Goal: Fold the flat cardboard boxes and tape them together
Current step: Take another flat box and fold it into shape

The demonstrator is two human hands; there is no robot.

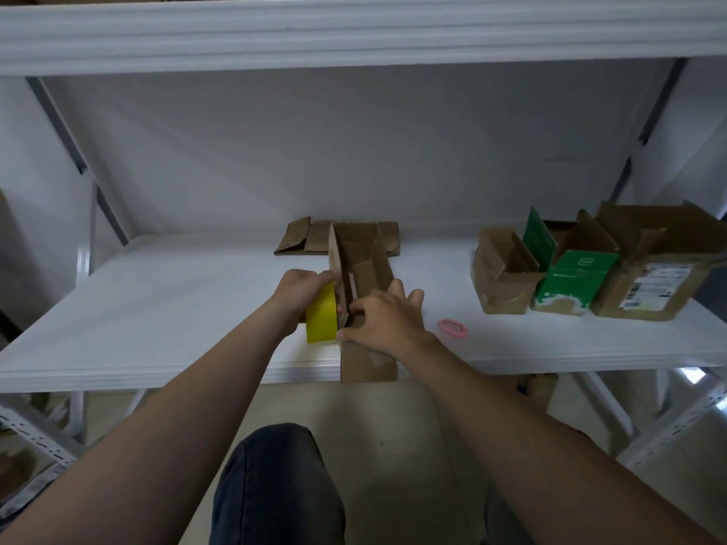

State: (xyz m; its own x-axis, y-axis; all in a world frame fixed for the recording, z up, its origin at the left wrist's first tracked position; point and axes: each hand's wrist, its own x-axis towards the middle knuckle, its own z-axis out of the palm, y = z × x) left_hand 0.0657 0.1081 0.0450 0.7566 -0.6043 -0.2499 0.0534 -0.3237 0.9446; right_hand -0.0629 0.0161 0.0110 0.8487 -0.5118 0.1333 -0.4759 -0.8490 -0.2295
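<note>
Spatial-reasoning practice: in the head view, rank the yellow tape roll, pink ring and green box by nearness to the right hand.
1. yellow tape roll, just left of the right hand
2. pink ring, to the right
3. green box, far right

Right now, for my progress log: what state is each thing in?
box: folded up, top open
tape: upright, gripped
left hand: grips tape
right hand: flat on box
flat cardboard: lying flat, unfolded
small box: flaps open
green box: flaps open
large box: flaps open
pink ring: loose on shelf
</note>
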